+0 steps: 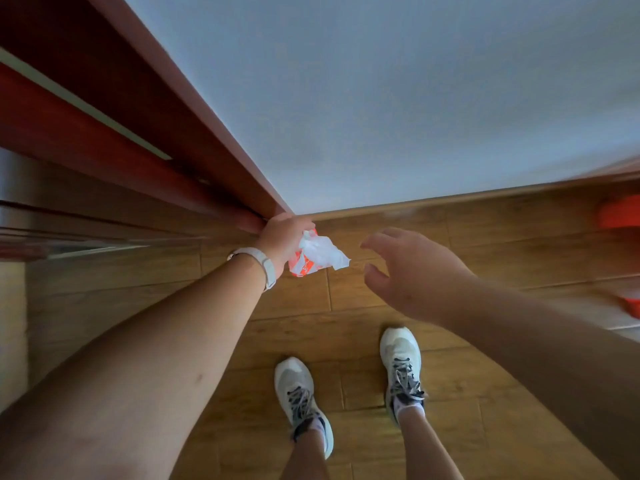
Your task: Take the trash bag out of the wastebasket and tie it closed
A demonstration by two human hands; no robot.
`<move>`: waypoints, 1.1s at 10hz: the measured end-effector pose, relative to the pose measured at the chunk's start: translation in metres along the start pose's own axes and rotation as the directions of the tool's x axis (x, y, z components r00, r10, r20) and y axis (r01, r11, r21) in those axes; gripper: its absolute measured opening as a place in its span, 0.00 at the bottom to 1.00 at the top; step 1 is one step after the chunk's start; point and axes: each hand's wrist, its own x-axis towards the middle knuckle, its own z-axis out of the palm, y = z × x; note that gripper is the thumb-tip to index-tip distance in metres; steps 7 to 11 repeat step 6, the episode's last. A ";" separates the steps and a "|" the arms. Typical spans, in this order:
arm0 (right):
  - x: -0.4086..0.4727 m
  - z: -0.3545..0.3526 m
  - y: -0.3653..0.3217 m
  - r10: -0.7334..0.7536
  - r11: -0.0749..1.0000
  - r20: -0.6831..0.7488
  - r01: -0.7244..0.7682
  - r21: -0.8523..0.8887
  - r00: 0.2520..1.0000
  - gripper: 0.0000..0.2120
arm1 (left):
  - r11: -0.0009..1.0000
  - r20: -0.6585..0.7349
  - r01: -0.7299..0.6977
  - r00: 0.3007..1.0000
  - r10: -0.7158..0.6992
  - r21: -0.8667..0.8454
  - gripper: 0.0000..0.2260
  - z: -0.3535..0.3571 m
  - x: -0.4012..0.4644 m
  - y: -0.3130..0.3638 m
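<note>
My left hand (282, 233) is closed around a small crumpled bundle of white tissue and orange-and-white wrapper (315, 252), held out over the wooden floor near the wall corner. A pale band sits on that wrist. My right hand (405, 268) hovers to the right of the bundle with fingers spread and nothing in it, a short gap away. No wastebasket or trash bag shows clearly in view.
A red-brown door frame (194, 133) runs along the left, beside a pale wall (381, 98). Blurred orange objects (620, 216) sit at the right edge. My two feet in white sneakers (301, 396) stand on the wood-plank floor below the hands.
</note>
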 end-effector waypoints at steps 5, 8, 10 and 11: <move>-0.061 -0.151 -0.072 -0.075 0.997 -0.042 0.076 0.016 0.996 0.18 | 0.983 0.038 -0.181 0.983 0.181 -0.017 0.11 -0.057 -0.175 0.088; -0.094 -0.202 -0.096 -0.094 0.996 -0.003 0.094 -0.003 0.996 0.16 | 0.955 0.027 -0.282 0.959 0.281 0.092 0.05 -0.073 -0.241 0.122; -0.094 -0.202 -0.096 -0.094 0.996 -0.003 0.094 -0.003 0.996 0.16 | 0.955 0.027 -0.282 0.959 0.281 0.092 0.05 -0.073 -0.241 0.122; -0.094 -0.202 -0.096 -0.094 0.996 -0.003 0.094 -0.003 0.996 0.16 | 0.955 0.027 -0.282 0.959 0.281 0.092 0.05 -0.073 -0.241 0.122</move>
